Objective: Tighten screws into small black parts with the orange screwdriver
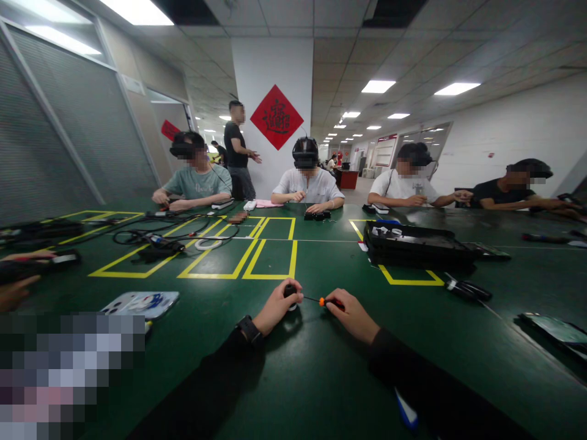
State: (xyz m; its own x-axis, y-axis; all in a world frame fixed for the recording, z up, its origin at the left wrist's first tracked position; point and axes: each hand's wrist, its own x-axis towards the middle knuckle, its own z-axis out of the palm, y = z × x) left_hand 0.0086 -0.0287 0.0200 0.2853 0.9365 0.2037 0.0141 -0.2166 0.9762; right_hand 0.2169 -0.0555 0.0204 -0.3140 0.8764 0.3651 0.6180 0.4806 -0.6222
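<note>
Near the middle of the green table, my left hand is closed round a small black cylindrical part with a pale base. My right hand grips a screwdriver with an orange and black handle. The screwdriver's thin dark shaft lies level and points left at the black part. Its tip is close to my left fingertips; whether it touches the part cannot be made out.
The green table bears yellow tape outlines. A black tray with small parts stands right of centre, near a black-handled tool. Cables and a phone lie left. Several people sit opposite; another person's hands show at the left edge.
</note>
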